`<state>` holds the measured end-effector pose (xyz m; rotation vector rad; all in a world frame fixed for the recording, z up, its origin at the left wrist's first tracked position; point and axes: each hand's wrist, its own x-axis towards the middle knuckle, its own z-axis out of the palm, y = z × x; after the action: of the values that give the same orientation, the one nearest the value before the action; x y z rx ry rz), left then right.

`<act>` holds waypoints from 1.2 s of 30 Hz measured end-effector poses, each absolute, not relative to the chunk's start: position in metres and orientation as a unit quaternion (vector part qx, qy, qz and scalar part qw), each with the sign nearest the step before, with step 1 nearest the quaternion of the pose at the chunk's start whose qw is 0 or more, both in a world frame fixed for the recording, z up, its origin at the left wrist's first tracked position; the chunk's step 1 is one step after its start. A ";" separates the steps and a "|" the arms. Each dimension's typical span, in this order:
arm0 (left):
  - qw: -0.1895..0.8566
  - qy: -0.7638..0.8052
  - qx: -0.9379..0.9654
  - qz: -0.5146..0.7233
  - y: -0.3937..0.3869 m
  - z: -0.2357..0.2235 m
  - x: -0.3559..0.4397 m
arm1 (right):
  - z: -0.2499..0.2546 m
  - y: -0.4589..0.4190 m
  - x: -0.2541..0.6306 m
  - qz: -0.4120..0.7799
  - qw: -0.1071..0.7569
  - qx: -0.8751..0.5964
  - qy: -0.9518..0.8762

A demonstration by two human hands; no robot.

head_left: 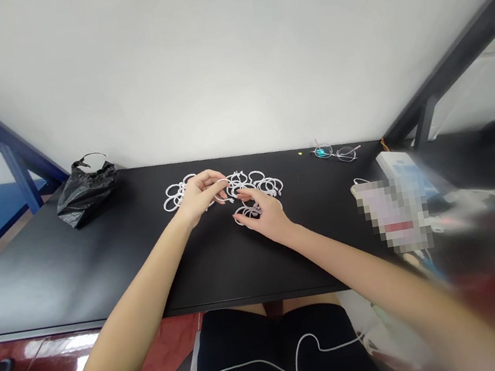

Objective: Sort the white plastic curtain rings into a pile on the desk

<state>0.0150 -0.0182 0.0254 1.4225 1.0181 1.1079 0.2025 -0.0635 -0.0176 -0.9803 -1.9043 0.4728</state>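
Observation:
A loose heap of white plastic rings (234,191) with small clips lies on the black desk (76,271). My left hand (200,196) is over the heap's left part, its fingertips pinching a white ring (223,184). Just below and right of it, my right hand (262,213) curls over another white ring (246,213) at the heap's front edge. The two hands are close but do not touch. The hands hide part of the heap, so I cannot tell whether the rings are linked.
A crumpled black plastic bag (86,192) sits at the desk's far left, and eyeglasses (335,153) lie at the back right. A pixelated object (391,209) and a white box (400,172) stand at the right. A white wall rises behind the desk.

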 end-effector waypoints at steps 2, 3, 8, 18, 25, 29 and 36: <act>0.563 0.405 0.574 0.436 -0.021 0.025 0.019 | -0.017 -0.064 0.202 0.187 0.461 -0.397 -0.772; 0.586 0.396 0.565 0.424 -0.022 0.025 0.020 | -0.016 -0.064 0.202 0.186 0.464 -0.395 -0.771; 0.655 0.354 0.544 0.386 -0.025 0.024 0.024 | -0.011 -0.067 0.201 0.190 0.510 -0.384 -0.746; 0.616 0.429 0.553 0.361 -0.026 0.028 0.023 | -0.012 -0.067 0.201 0.190 0.509 -0.371 -0.753; 0.627 0.409 0.582 0.318 -0.029 0.026 0.024 | -0.013 -0.067 0.201 0.152 0.514 -0.379 -0.754; 0.619 0.405 0.606 0.292 -0.030 0.023 0.027 | -0.010 -0.068 0.202 0.163 0.507 -0.391 -0.751; 0.128 0.575 0.744 0.316 -0.023 0.028 0.006 | -0.008 -0.067 0.202 0.159 0.548 -0.383 -0.726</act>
<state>0.0057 -0.0232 0.0278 2.1645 1.6720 0.9197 0.2023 -0.0666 -0.0078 -0.9066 -1.7202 0.3776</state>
